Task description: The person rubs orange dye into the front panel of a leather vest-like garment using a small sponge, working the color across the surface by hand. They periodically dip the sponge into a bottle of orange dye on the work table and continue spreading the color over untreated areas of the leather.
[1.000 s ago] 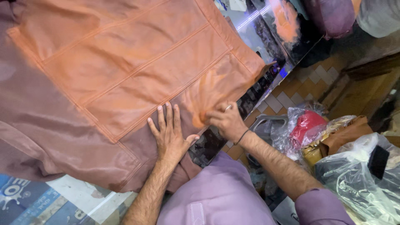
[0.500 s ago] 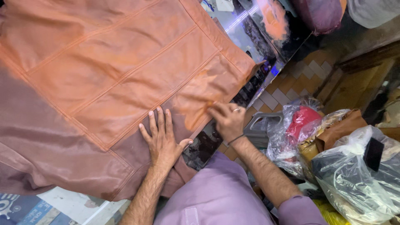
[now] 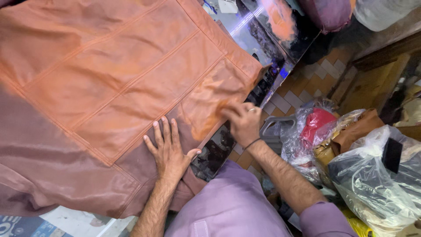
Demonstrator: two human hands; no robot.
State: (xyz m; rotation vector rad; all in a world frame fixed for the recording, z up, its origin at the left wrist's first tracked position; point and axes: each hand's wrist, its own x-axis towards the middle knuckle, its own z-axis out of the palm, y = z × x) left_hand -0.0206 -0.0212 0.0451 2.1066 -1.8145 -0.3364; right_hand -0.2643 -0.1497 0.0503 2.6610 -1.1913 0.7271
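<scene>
One leather jacket (image 3: pixel 109 87) lies spread flat over the glossy table (image 3: pixel 258 39), filling the view from about nine o'clock to one o'clock; most of its panels look orange, while the lower strip near seven o'clock is a darker brownish purple. The left hand (image 3: pixel 169 151) lies palm down on the jacket's lower edge near six o'clock, fingers stretched out and slightly spread, gripping nothing. The right hand (image 3: pixel 243 123), just past centre toward four o'clock, has its fingers bunched at the jacket's orange corner; whether they pinch something small there cannot be told. A ring sits on one finger and a dark band on the wrist. Both arms come out of purple sleeves (image 3: pixel 324 217) at the bottom. Toward three and four o'clock, clear plastic bags (image 3: pixel 377 184) stand on the tiled floor (image 3: pixel 302 87), one holding something red (image 3: pixel 318 123).
</scene>
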